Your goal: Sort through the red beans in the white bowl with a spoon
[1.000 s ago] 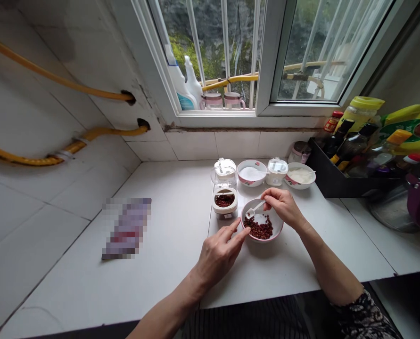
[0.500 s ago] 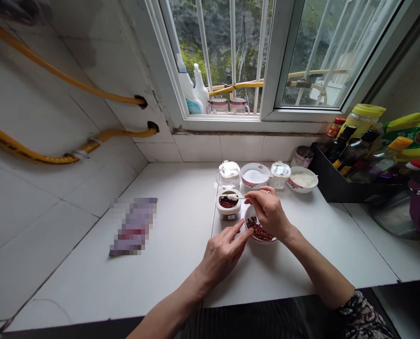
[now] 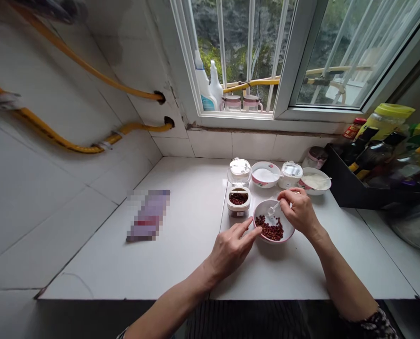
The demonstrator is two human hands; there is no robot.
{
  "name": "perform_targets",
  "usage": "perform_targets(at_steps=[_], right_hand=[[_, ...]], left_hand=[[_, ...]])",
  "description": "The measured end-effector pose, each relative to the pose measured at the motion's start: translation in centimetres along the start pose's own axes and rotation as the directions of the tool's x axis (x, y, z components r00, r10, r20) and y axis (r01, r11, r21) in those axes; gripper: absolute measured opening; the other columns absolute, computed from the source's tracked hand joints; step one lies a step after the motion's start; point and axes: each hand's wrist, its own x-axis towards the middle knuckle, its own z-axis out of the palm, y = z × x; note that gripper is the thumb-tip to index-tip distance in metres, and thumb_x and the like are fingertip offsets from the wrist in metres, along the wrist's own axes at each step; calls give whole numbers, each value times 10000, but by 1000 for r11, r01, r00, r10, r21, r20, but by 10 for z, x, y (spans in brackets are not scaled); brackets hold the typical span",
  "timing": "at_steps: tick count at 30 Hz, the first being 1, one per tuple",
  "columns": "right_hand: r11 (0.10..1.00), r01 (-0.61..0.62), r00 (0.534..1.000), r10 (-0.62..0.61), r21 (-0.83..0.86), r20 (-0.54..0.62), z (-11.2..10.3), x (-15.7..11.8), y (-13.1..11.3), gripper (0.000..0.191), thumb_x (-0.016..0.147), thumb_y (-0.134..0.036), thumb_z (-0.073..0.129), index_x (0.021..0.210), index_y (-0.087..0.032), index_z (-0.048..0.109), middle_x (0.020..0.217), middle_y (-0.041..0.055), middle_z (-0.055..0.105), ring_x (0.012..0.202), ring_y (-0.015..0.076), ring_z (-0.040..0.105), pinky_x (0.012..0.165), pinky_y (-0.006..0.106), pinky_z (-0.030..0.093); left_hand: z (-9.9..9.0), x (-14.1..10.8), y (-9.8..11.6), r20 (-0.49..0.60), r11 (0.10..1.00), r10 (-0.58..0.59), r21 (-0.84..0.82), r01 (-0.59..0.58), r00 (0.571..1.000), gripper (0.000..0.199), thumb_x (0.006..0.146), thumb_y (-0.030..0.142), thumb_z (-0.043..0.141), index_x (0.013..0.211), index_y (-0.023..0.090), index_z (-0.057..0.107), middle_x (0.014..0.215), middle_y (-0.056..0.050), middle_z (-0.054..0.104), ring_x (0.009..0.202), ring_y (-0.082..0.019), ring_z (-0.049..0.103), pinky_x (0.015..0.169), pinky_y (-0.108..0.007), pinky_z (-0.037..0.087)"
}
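Observation:
My right hand (image 3: pixel 300 212) pinches the handle of a small white spoon (image 3: pixel 272 209), whose bowl is inside a white bowl (image 3: pixel 290 230) with a pink rim. Dark red peppercorns (image 3: pixel 271 230) lie in that bowl. My left hand (image 3: pixel 231 247) has its fingers apart, with fingertips at the bowl's left edge. Just behind my left hand stands an open jar (image 3: pixel 238 207) with a cream rim, holding more peppercorns. Behind these are a clear lidded jar (image 3: pixel 239 172), a bowl of white grains (image 3: pixel 265 175), a second clear jar (image 3: pixel 290 175) and a bowl of pale flakes (image 3: pixel 315 181).
A blurred purple packet (image 3: pixel 148 217) lies on the white counter (image 3: pixel 192 188) at left. A black box (image 3: pixel 354 190) of bottles stands at right, a dark-lidded jar (image 3: pixel 315 157) beside it. Yellow hoses (image 3: pixel 64 143) run along the left wall.
My right hand has moved the spoon from over the open jar into the peppercorn bowl. My left hand stays by the bowl. The whole view has shifted.

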Motion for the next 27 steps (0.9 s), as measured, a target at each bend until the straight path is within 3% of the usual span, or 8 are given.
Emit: perform_targets(at_steps=[4,9,12,17,21,27], right_hand=[[999,-24,995,29,-49,94,11,-3,-3,196,818,-138,468,741,-212,631,699,23,727,646,178,613,942,384,396],[983,-149,978,129,109,165,17,-3,-7,198,816,-154,460,746,-223,633,656,7,710,738,194,638,935,379,404],[942,-241,964,203,235,174,13,-1,-8,184,802,-182,461,715,-221,618,576,-8,669,682,184,632,893,367,432],[710,-483,876,384,513,293,7,2,-9,147,748,-275,498,721,-199,621,538,-8,634,540,157,583,600,281,461],[560,-549,832,436,620,343,7,5,-8,150,686,-306,542,696,-187,632,514,-8,621,517,140,554,581,274,463],[477,-575,809,455,665,373,7,7,-7,142,656,-299,573,680,-181,648,501,-9,619,500,129,534,567,273,457]], left_hand=[[-1,0,0,11,1000,3,7,-3,1000,267,970,141,497,1166,190,672,1216,-145,682,835,-187,694,665,-281,578],[-1,-1,-1,18,1000,7,28,-8,1000,264,960,135,507,1155,183,679,1214,-137,682,837,-182,691,668,-271,575],[0,-1,-2,22,1000,8,25,-9,1000,275,961,131,499,1161,188,678,1214,-134,682,850,-176,690,685,-266,576],[0,0,-1,7,1000,13,15,-13,1000,261,966,134,498,1152,184,675,1206,-137,686,849,-182,693,675,-272,574],[1,-1,-2,4,1000,12,8,-12,1000,262,967,132,495,1152,184,674,1209,-136,685,844,-182,692,670,-275,572],[1,-2,-2,16,1000,12,24,-12,1000,262,960,130,504,1145,186,681,1213,-136,683,838,-179,687,670,-269,565]])
